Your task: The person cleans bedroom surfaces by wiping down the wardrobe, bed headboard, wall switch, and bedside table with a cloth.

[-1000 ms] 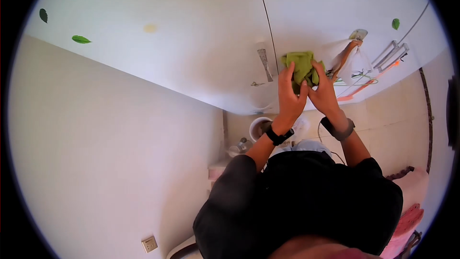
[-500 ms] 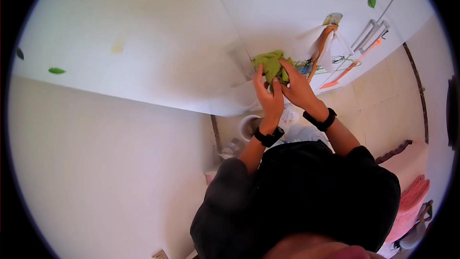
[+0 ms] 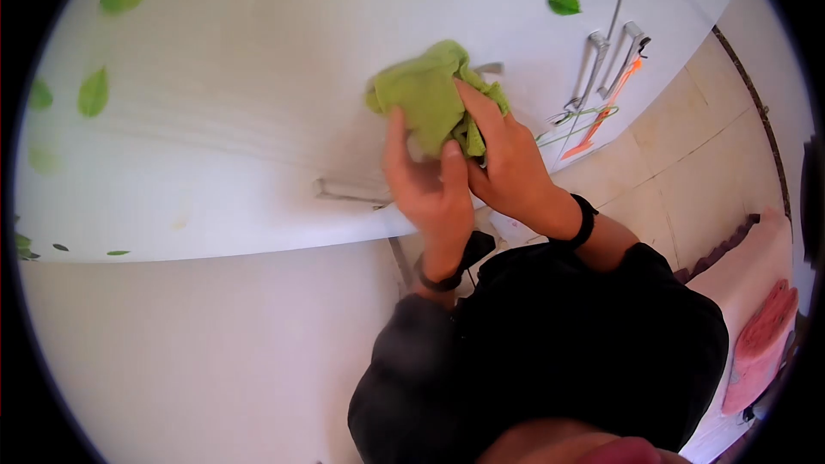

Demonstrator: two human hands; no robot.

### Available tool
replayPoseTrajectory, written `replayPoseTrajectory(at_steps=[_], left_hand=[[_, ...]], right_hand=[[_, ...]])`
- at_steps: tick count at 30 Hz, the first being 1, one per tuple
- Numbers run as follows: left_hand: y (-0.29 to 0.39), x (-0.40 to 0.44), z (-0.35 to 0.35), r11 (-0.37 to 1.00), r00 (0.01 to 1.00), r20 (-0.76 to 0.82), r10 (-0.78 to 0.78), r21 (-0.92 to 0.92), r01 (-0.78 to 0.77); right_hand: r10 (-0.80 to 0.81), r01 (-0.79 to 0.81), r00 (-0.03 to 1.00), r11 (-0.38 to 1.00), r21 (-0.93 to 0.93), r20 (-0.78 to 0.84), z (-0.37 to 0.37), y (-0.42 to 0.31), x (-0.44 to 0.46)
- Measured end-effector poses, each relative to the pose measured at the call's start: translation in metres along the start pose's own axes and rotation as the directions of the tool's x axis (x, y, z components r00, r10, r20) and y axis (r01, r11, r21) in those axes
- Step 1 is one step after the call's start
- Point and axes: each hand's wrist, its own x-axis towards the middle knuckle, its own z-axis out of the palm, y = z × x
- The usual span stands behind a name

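A crumpled green cloth (image 3: 423,96) is held up in front of the white wardrobe doors. My left hand (image 3: 430,193) grips its lower left side, with thumb and fingers bent against the fabric. From the right, my right hand (image 3: 514,159) grips the cloth, fingers over its edge and thumb low. Part of each hand's fingers is hidden behind the folds. Whether the cloth touches the door surface, I cannot tell.
The white wardrobe (image 3: 232,120) bears green leaf prints and a horizontal handle (image 3: 344,193). At the right are metal door handles (image 3: 593,69), with an orange hanger (image 3: 606,112) and a green hanger (image 3: 593,116). A pink folded cloth (image 3: 760,348) lies at far right.
My view has turned, and the wardrobe front fills more of it. Both hands and the green cloth sit further left and look larger. The cloth is more spread out.
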Motion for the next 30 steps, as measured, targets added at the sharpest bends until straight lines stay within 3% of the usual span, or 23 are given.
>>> replayPoseTrajectory(at_steps=[4, 6, 9, 13, 19, 23, 25, 30], left_hand=[[0.007, 0.013, 0.063, 0.988, 0.993, 0.080, 0.082, 0.122, -0.091], [0.013, 0.015, 0.096, 0.979, 0.993, 0.112, 0.049, 0.193, -0.070], [0.002, 0.013, 0.150, 0.966, 0.984, 0.111, 0.137, 0.203, -0.157], [-0.010, 0.009, 0.221, 0.871, 0.969, 0.117, 0.219, 0.424, -0.248], [-0.030, -0.001, 0.313, 0.821, 0.939, 0.222, 0.263, 0.460, -0.338], [-0.052, -0.003, 0.356, 0.798, 0.884, 0.334, 0.326, 0.405, -0.447], [-0.069, -0.007, 0.374, 0.758, 0.842, 0.393, 0.371, 0.396, -0.519], [-0.114, -0.040, 0.392, 0.741, 0.814, 0.529, 0.239, 0.442, -0.505]], right_hand=[[0.051, -0.058, 0.996, 0.992, 0.110, 0.067, -0.061, 0.031, 0.027], [0.025, -0.034, 0.997, 0.991, 0.132, 0.069, -0.093, 0.046, 0.043], [-0.017, 0.005, 0.996, 0.989, 0.146, 0.083, -0.150, 0.067, 0.066], [-0.128, 0.108, 0.986, 0.980, 0.167, 0.111, -0.207, 0.121, 0.084], [-0.017, -0.013, 0.985, 0.985, 0.170, 0.171, -0.289, 0.179, 0.093], [-0.019, 0.009, 0.996, 0.995, 0.100, 0.092, -0.322, 0.215, 0.088], [0.119, -0.135, 0.979, 0.987, 0.086, 0.167, -0.339, 0.237, 0.075], [0.258, -0.252, 0.934, 0.966, -0.057, 0.247, -0.360, 0.282, 0.043]])
